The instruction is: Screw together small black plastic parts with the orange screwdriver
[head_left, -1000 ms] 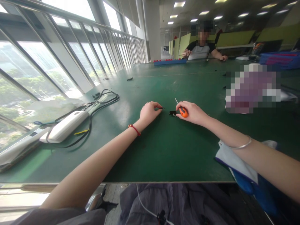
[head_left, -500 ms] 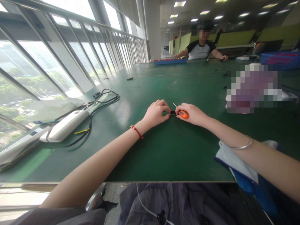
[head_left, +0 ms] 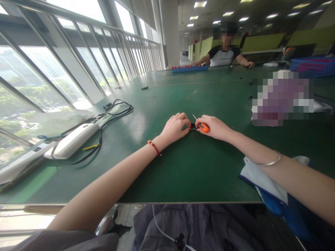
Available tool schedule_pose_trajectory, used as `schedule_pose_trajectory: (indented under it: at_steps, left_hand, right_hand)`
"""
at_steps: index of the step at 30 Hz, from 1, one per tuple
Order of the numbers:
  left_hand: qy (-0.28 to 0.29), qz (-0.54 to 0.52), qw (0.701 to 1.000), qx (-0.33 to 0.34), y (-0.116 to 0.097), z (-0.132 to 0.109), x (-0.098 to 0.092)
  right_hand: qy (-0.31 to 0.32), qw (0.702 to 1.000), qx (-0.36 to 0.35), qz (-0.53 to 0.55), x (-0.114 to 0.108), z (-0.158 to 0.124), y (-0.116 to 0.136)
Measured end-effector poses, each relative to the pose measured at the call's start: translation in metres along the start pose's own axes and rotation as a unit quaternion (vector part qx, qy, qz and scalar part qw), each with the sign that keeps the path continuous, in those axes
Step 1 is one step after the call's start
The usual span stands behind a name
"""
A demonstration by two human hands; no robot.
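Note:
My left hand (head_left: 177, 126) pinches the left end of a small black piece (head_left: 193, 127) with thin metallic bits along its near side; its exact kind is too small to make out. At the right end of that piece are the fingertips of my right hand (head_left: 213, 127). An orange-handled screwdriver (head_left: 204, 128) is held in the right hand as well, its thin shaft pointing up and to the left, away from the black piece. Both hands rest low over the green table (head_left: 167, 174), close together.
Left of me lie a white device (head_left: 75, 141) and looped black cables (head_left: 120, 106). A blue and white cloth (head_left: 264, 181) hangs at the right edge under my forearm. Across the table sits a person (head_left: 225, 55) near a blue tray (head_left: 190, 69); a blue basket (head_left: 311, 69) stands far right.
My left hand has shifted very slightly, its fingers curling a little more around the black piece. The right hand with the screwdriver has barely moved.

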State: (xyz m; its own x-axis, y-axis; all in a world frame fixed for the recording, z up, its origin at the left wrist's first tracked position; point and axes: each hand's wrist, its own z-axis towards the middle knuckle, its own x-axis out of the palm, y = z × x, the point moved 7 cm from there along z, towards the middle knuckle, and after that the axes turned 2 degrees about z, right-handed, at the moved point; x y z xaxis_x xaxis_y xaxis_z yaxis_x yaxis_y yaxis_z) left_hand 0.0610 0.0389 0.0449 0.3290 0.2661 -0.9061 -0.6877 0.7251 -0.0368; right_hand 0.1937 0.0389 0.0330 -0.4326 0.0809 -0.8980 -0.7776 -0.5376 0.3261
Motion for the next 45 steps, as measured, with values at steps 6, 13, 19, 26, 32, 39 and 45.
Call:
schedule_pose_trajectory:
  at_steps: [6, 13, 19, 26, 32, 39, 45]
  left_hand:
    - [0.007, -0.020, 1.000, 0.005, -0.004, -0.001, 0.001]
    - [-0.017, -0.092, 0.995, -0.035, 0.001, 0.001, -0.004]
    - [-0.019, -0.229, 0.969, -0.096, 0.011, 0.003, -0.001]
    - [-0.055, -0.102, 0.991, -0.069, 0.004, 0.002, -0.008]
    - [-0.045, -0.047, 0.996, -0.069, 0.007, 0.004, -0.004]
    - [-0.048, -0.045, 0.995, -0.078, 0.013, 0.001, -0.002]
    - [-0.042, -0.057, 0.994, -0.083, 0.016, 0.000, 0.000]
  right_hand:
    - [-0.003, 1.000, 0.001, -0.001, -0.001, 0.000, 0.002]
    - [-0.023, 1.000, -0.006, 0.009, -0.003, 0.000, 0.001]
    - [-0.090, 0.995, -0.029, 0.014, -0.016, -0.002, 0.008]
    - [-0.117, 0.993, 0.007, -0.001, -0.019, 0.000, 0.003]
    - [-0.114, 0.993, 0.019, 0.002, -0.017, 0.004, -0.003]
    - [-0.070, 0.997, 0.023, -0.009, -0.009, 0.009, -0.002]
    - [-0.049, 0.998, 0.021, -0.015, -0.004, 0.010, -0.006]
